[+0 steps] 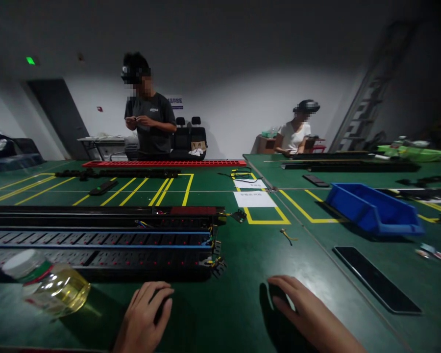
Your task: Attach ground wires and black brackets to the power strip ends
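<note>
Power strips point(95, 239) lie side by side on the L part of the green desk point(238, 274), lengthwise L to R, running out past the L edge of view. Sockets face up w/ small red dots along each row; blue edging on one strip. Loose wire ends point(217, 264) stick out at their R ends, yellow ones among them.

L hand point(145, 314) is on the near side of the strips, just R of a clear bottle point(64, 291) w/ white cap & yellow liquid; can't tell if bottle stands or lies. Fingers loosely bent, thumb a bit apart, narrow gap, nothing gripped. R hand point(301, 304) is well apart from it, near side, fingers curled twd thumb, small gap btwn, also unloaded; its shadow falls on desk just L of it. Can't tell if either hand touches desk.

Short wire piece point(288, 238), yellow & dark, lies beyond R hand. Smartphone point(377, 279), dark screen up, is R of that hand; blue bin point(397, 223) sits farther back, same side. White paper sheets point(255, 199) lie mid-desk btwn yellow tape lines point(189, 189). Red slotted strip point(165, 163) runs along far side. Person in dark T-shirt point(152, 122) stands behind it, hands together; person in white top point(296, 137) is at far R.
</note>
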`<move>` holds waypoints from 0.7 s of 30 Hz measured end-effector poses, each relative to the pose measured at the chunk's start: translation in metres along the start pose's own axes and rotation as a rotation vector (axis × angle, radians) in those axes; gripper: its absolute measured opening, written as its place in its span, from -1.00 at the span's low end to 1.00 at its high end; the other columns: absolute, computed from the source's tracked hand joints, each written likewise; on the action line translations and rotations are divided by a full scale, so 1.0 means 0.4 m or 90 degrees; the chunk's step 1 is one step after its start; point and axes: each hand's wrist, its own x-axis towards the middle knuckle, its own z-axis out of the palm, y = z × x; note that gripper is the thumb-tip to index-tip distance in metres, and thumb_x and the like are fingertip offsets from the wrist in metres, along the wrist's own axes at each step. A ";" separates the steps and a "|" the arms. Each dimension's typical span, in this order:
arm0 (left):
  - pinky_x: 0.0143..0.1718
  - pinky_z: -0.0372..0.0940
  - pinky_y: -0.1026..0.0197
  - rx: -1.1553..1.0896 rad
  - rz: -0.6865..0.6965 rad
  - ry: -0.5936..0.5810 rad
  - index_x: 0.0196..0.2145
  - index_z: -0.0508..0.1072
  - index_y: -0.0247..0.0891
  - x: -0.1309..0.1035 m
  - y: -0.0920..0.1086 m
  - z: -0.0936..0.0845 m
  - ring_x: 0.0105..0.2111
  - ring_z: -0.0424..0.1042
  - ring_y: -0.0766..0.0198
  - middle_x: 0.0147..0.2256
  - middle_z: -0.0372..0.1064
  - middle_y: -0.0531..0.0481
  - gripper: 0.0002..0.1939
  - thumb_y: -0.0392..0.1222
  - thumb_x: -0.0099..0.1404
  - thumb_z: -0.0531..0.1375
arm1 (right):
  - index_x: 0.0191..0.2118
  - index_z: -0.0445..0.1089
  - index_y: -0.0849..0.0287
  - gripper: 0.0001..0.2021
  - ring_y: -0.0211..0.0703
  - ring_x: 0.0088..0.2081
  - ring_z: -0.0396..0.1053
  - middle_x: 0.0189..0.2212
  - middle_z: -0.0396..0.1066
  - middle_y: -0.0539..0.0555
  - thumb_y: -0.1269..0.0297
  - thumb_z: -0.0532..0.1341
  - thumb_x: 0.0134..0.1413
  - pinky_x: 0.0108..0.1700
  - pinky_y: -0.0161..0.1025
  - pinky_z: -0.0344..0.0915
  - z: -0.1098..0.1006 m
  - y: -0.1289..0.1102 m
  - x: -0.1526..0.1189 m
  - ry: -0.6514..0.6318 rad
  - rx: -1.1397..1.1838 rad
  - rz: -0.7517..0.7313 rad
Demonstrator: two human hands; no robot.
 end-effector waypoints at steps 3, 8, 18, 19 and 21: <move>-0.09 0.39 0.13 0.045 0.035 0.093 -0.02 0.55 -0.11 0.000 -0.011 0.012 -0.11 0.54 0.13 -0.12 0.56 -0.05 -0.79 -0.16 0.51 0.13 | 0.11 0.59 0.00 -0.69 0.10 0.04 0.60 0.06 0.61 0.18 0.18 0.22 0.35 0.09 -0.01 0.57 0.056 0.011 -0.054 0.130 -0.032 0.005; -0.06 0.33 0.13 0.089 0.081 0.164 0.00 0.53 -0.20 0.006 -0.017 0.011 -0.11 0.53 0.14 -0.08 0.53 -0.09 -0.78 -0.16 0.52 0.14 | 0.21 0.52 0.02 -0.63 0.13 0.16 0.54 0.14 0.58 0.14 0.06 0.22 0.42 0.13 0.05 0.55 0.113 -0.021 -0.080 0.220 -0.164 -0.023; -0.11 0.36 0.13 0.104 0.084 0.194 -0.03 0.51 -0.22 0.011 -0.033 0.022 -0.18 0.57 0.16 -0.15 0.58 -0.08 -0.77 -0.13 0.53 0.10 | 0.49 0.18 -0.10 -0.39 0.29 0.40 0.25 0.46 0.20 0.13 -0.06 0.16 0.43 0.28 0.30 0.36 0.121 -0.020 -0.073 0.220 -0.290 0.003; -0.11 0.37 0.14 0.100 0.088 0.195 -0.03 0.51 -0.23 0.010 -0.035 0.025 -0.19 0.58 0.16 -0.16 0.58 -0.08 -0.77 -0.13 0.54 0.10 | 0.52 0.12 -0.11 -0.35 0.31 0.41 0.23 0.48 0.16 0.13 -0.08 0.16 0.43 0.29 0.33 0.34 0.126 -0.018 -0.072 0.216 -0.306 0.012; -0.12 0.38 0.17 0.088 0.096 0.184 -0.03 0.50 -0.23 0.008 -0.037 0.027 -0.21 0.59 0.18 -0.19 0.59 -0.06 -0.78 -0.13 0.55 0.09 | 0.55 0.02 -0.14 -0.30 0.33 0.42 0.21 0.50 0.10 0.14 -0.12 0.15 0.42 0.29 0.36 0.32 0.135 -0.016 -0.072 0.202 -0.327 0.031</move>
